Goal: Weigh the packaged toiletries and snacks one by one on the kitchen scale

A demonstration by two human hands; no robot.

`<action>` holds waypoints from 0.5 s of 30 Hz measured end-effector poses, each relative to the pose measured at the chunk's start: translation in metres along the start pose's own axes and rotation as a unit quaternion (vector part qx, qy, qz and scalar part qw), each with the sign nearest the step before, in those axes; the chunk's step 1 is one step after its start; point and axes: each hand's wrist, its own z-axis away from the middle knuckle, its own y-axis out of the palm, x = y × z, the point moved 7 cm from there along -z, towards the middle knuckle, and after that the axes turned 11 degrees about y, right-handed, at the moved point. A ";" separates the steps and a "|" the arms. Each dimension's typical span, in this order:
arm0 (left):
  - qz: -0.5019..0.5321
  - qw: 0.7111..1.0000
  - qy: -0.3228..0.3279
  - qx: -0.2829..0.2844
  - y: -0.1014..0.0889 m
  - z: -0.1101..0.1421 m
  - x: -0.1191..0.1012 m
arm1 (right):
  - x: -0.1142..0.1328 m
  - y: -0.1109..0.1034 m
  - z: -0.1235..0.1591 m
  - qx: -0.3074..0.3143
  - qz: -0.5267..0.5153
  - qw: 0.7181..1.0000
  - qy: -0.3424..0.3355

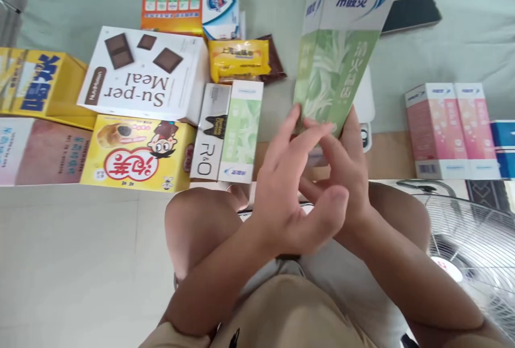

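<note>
A tall green-and-white toothpaste box (338, 53) stands raised in front of me, tilted, its wide upper end toward the camera. My right hand (350, 171) grips its lower end, with digits in front and along the right side. My left hand (289, 182) is at the same lower end, fingers spread and fingertips against the box, thumb sticking out to the right. The hands overlap, so part of the grip is hidden. Left of them lies a matching green toothpaste box (242, 131) beside a grey-and-white R&O box (209, 149).
A Su-per Meal box (145, 74), yellow snack box (139, 152), yellow packet (239, 58) and other cartons crowd the left. Pink toothpaste boxes (446, 128) stand right, a dark phone (414, 13) behind. A wire-caged fan (475, 251) is at lower right, beside my knee.
</note>
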 end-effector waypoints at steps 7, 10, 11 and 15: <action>-0.026 0.993 0.017 0.114 0.059 -0.045 0.037 | -0.076 -0.026 -0.023 -0.024 0.015 0.994 0.109; -0.058 0.993 0.011 0.104 0.057 -0.040 0.057 | -0.093 -0.033 -0.022 -0.011 -0.030 0.993 0.112; -0.069 0.994 -0.003 0.089 0.054 -0.035 0.065 | -0.101 -0.036 -0.022 -0.012 -0.051 0.991 0.119; -0.069 0.993 -0.085 0.051 0.051 -0.010 0.090 | -0.139 -0.038 -0.023 -0.002 -0.175 0.963 0.206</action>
